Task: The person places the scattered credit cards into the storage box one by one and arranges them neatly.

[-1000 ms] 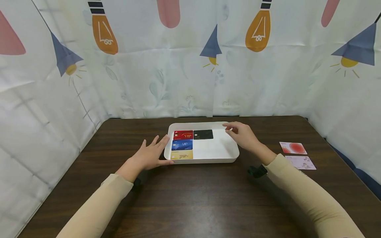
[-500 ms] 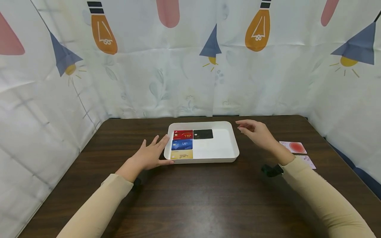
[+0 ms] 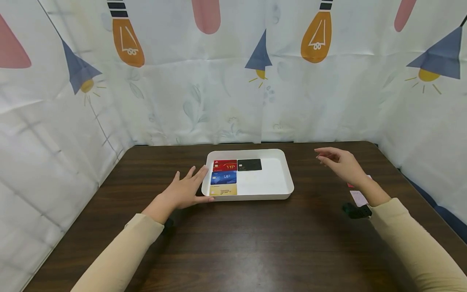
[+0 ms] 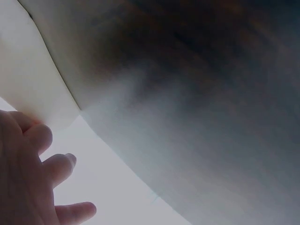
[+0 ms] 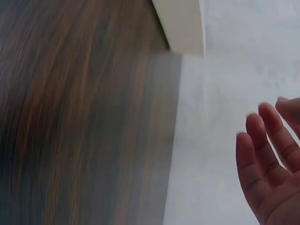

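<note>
A shallow white tray (image 3: pixel 264 184) sits toward the back of the table. In it lie a red VIP card (image 3: pixel 224 165), a blue VIP card (image 3: pixel 223 177) and a gold card (image 3: pixel 223 190), stacked in a column along the left side. A black card (image 3: pixel 249 164) lies beside the red one. My left hand (image 3: pixel 182 190) rests against the tray's left edge with its fingers spread. Over the table to the right of the tray, my right hand (image 3: pixel 339 162) hovers, fingers loosely bent and holding nothing; the right wrist view shows its relaxed fingers (image 5: pixel 255 154).
A pale purple card (image 3: pixel 358 198) lies on the dark wooden table (image 3: pixel 233 239) at the right, partly covered by the right wrist. A red-and-white card (image 3: pixel 350 185) is mostly hidden behind that forearm. A patterned curtain (image 3: pixel 226 101) hangs behind the table.
My right hand has left the space above the tray's right side and moved rightward, with its forearm now covering much of the two loose cards. The left hand and the tray stay put.
</note>
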Motion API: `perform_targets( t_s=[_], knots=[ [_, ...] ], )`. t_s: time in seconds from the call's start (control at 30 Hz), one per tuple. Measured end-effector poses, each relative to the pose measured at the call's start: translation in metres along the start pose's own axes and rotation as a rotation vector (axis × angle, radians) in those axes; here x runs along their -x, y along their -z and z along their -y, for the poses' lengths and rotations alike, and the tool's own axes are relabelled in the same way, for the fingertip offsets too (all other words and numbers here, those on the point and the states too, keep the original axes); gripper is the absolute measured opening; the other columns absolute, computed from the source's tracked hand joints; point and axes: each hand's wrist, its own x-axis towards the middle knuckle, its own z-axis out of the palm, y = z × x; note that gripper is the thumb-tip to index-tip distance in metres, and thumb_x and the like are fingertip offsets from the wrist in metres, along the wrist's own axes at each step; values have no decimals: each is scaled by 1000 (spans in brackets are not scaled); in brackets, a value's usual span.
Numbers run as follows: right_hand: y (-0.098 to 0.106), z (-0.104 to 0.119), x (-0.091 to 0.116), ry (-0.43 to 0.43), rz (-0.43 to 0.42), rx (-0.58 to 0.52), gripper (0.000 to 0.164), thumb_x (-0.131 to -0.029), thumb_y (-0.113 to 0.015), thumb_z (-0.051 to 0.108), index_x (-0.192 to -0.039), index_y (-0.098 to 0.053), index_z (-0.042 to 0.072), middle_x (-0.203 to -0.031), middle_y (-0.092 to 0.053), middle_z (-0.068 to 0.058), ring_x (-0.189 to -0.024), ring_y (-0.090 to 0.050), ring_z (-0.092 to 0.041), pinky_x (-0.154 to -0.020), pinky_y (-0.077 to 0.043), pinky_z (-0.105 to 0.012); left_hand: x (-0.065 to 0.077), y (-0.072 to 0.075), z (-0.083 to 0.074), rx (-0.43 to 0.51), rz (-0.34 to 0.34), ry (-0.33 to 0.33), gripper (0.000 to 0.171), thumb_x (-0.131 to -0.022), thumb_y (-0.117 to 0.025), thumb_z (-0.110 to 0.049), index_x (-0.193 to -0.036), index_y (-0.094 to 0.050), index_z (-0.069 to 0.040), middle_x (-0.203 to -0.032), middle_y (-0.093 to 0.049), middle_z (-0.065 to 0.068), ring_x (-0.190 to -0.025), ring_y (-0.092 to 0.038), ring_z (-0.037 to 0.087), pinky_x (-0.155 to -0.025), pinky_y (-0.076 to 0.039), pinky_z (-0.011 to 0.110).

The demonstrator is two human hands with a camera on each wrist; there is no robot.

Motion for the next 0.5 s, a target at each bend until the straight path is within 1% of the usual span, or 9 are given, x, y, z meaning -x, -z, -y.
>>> perform_targets(
  t_s=[0.07,0.2,0.27,0.33,0.4,0.47,0.5],
  knots=[
    [8,-7,4,-7,-4,0,36,-107,-58,16,-139,-61,0,-115,-70,-20,-88,-63,2,-75,-54,-20,0,-1,1,-2,4,5,113,-87,-60,-74,-165,-13,-9,-169,-20,13,-155,-12,41,-115,-7,74],
    [22,-22,11,-21,-14,-10,36,-107,-58,14,-139,-59,-3,-114,-69,-24,-86,-63,3,-73,-53,-16,-1,-1,1,2,0,4,113,-87,-59,-75,-165,-13,-8,-169,-20,14,-154,-12,41,-115,-8,75],
    [28,-29,13,-30,-20,-13,36,-106,-59,14,-138,-59,-4,-113,-70,-23,-85,-63,5,-72,-53,-15,-1,-2,2,2,-3,4,112,-87,-59,-75,-165,-13,-7,-169,-20,14,-154,-13,42,-115,-8,75],
    [33,-36,16,-46,-24,-13,37,-106,-60,14,-137,-59,-5,-111,-71,-17,-85,-63,6,-72,-54,-15,-1,-2,2,7,-2,3,112,-88,-59,-74,-165,-13,-8,-169,-20,14,-154,-12,41,-115,-7,75],
    [39,-42,19,-77,-24,-17,38,-105,-61,16,-137,-59,-6,-107,-72,-5,-85,-63,5,-72,-55,-16,0,-2,1,6,-4,2,112,-88,-58,-75,-165,-13,-8,-169,-20,14,-154,-13,41,-115,-7,75],
    [43,-47,23,-125,-13,-49,41,-106,-61,20,-138,-57,-5,-105,-69,8,-87,-64,3,-73,-56,-19,0,-2,1,4,-4,2,112,-88,-57,-75,-165,-13,-8,-169,-20,14,-154,-13,41,-115,-8,75],
    [45,-50,25,-147,-6,-64,42,-106,-61,21,-139,-56,-5,-105,-67,12,-88,-64,1,-74,-56,-19,0,-2,1,3,-3,3,112,-88,-57,-75,-165,-12,-8,-169,-20,14,-154,-12,41,-115,-8,75]
  ],
)
